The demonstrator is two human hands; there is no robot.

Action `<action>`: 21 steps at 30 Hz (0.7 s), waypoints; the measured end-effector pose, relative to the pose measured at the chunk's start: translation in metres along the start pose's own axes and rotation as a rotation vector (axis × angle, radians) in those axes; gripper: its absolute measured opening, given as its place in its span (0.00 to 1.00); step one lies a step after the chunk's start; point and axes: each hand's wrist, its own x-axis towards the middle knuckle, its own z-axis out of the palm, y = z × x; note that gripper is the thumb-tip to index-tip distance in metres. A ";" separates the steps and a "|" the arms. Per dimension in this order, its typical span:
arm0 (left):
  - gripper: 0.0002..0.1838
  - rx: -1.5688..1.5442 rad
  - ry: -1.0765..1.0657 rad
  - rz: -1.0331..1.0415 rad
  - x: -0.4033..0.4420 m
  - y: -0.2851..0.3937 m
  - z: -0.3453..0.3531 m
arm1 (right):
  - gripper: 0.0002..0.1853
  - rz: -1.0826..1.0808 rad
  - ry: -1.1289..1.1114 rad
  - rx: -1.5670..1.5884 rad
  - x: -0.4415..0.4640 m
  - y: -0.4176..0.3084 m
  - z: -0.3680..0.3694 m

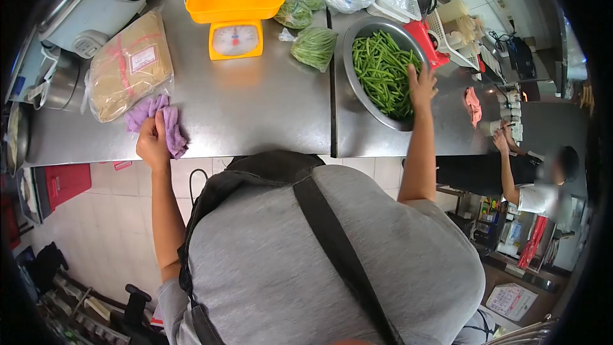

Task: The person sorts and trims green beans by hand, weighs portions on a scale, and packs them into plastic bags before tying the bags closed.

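My left hand [153, 142] is closed on a crumpled purple cloth [171, 129] near the front edge of the steel counter. My right hand [421, 86] reaches over the right side of a large metal bowl [350, 70], its fingers apart at the rim. Cut green beans [383, 73] fill much of that bowl. Whether my fingertips touch the beans or the rim, I cannot tell. Just beyond the cloth lies a clear plastic bag of tan contents [133, 64] with a white label.
A yellow dial scale [236, 39] with an orange-yellow tray stands at the back. Bagged greens [314, 48] sit left of the bowl. Behind it is a red object [426, 41]. A pink cloth [472, 107] lies to the right, where another person [536, 197] works.
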 end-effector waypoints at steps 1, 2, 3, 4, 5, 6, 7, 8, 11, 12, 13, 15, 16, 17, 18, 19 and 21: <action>0.23 -0.009 0.013 0.005 0.000 0.000 0.000 | 0.34 -0.076 -0.036 0.135 0.004 -0.009 0.005; 0.23 -0.018 0.027 0.010 -0.001 -0.001 0.002 | 0.34 -0.152 -0.071 0.270 0.004 -0.019 0.006; 0.23 -0.030 0.045 0.014 0.000 -0.001 0.003 | 0.32 -0.199 -0.119 0.325 0.002 -0.028 0.005; 0.23 -0.019 0.037 0.017 0.001 -0.001 0.003 | 0.31 -0.252 -0.162 0.381 0.003 -0.042 0.000; 0.23 -0.012 0.033 0.018 0.000 0.000 0.002 | 0.29 -0.309 -0.203 0.435 0.005 -0.057 -0.007; 0.22 -0.006 0.032 0.017 0.000 0.000 0.002 | 0.27 -0.378 -0.212 0.334 0.005 -0.072 -0.015; 0.22 -0.012 0.026 0.009 0.000 0.001 0.001 | 0.25 -0.444 -0.219 0.231 0.001 -0.086 -0.027; 0.22 -0.018 0.020 0.000 0.000 0.001 0.001 | 0.23 -0.510 -0.223 0.126 -0.002 -0.100 -0.039; 0.22 -0.065 0.025 -0.013 -0.001 0.004 -0.001 | 0.20 -0.567 -0.368 0.130 0.013 -0.125 -0.065; 0.22 -0.087 0.029 -0.015 -0.001 0.005 -0.001 | 0.20 -0.581 -0.437 0.194 0.021 -0.129 -0.070; 0.22 -0.068 0.018 0.021 0.000 0.004 -0.001 | 0.20 -0.549 -0.522 0.397 0.026 -0.133 -0.075; 0.21 -0.102 0.023 0.021 -0.001 0.004 0.000 | 0.19 -0.566 -0.672 0.395 0.046 -0.142 -0.087; 0.21 -0.115 0.027 0.020 -0.001 0.005 -0.001 | 0.18 -0.575 -0.750 0.393 0.055 -0.150 -0.094; 0.20 -0.111 -0.014 -0.002 0.000 0.008 -0.006 | 0.15 -0.551 -0.685 0.432 0.062 -0.160 -0.102; 0.19 -0.109 -0.013 0.013 0.000 0.006 -0.005 | 0.14 -0.546 -0.614 0.471 0.076 -0.170 -0.105; 0.19 -0.105 -0.014 0.029 0.001 0.004 -0.005 | 0.15 -0.539 -0.546 0.510 0.096 -0.182 -0.106; 0.18 -0.113 -0.035 0.035 0.001 0.003 -0.006 | 0.16 -0.538 -0.361 0.540 0.123 -0.221 -0.117</action>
